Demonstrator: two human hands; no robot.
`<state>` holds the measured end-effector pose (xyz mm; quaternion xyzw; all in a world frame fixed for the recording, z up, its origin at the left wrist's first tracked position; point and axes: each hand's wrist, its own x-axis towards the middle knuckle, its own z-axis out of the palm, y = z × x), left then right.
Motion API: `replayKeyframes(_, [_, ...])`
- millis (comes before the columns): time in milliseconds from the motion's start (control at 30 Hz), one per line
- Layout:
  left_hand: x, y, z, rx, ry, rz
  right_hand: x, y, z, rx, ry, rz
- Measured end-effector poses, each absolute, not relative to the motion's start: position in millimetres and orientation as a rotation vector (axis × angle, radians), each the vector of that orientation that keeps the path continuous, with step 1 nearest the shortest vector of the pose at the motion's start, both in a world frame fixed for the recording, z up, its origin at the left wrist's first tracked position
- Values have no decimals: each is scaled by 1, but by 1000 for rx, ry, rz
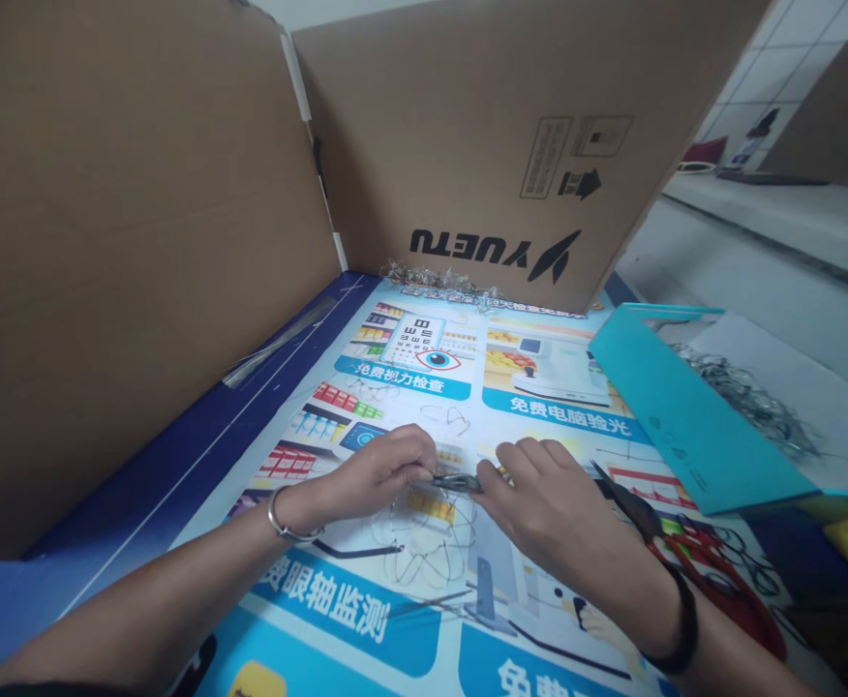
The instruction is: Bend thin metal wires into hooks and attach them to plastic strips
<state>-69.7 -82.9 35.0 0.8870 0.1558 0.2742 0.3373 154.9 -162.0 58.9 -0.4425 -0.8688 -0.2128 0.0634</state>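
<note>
My right hand (pixel 544 494) is wrapped round a pair of pliers (pixel 457 482), whose metal jaws point left toward my other hand. My left hand (pixel 384 469) is closed in a pinch at the tips of the jaws, holding thin wire. Below both hands shows a looped wire piece (pixel 428 557), shaped somewhat like petals; where it meets the fingers is hard to make out. Loose straight wires (pixel 428 605) lie on the printed sheet just under it. Black-bladed scissors with red handles (pixel 638 508) lie beside my right forearm.
Tall cardboard panels (pixel 468 126) stand at the left and back. A pile of twisted wire pieces (pixel 442 278) lies at their foot. On the right, a turquoise box (pixel 685 416) holds tangled wire (pixel 747 397). Straight wires (pixel 275 344) lie along the left panel.
</note>
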Motion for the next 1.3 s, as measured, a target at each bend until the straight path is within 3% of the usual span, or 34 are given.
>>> replayKeyframes(333, [-71,-83,37,2298,363,727,153,-170,64,-1317,-2642,-772])
replayKeyframes(1300, [-70,-87,39,2313,362,701,156,-172,60,-1370,-2608,-667])
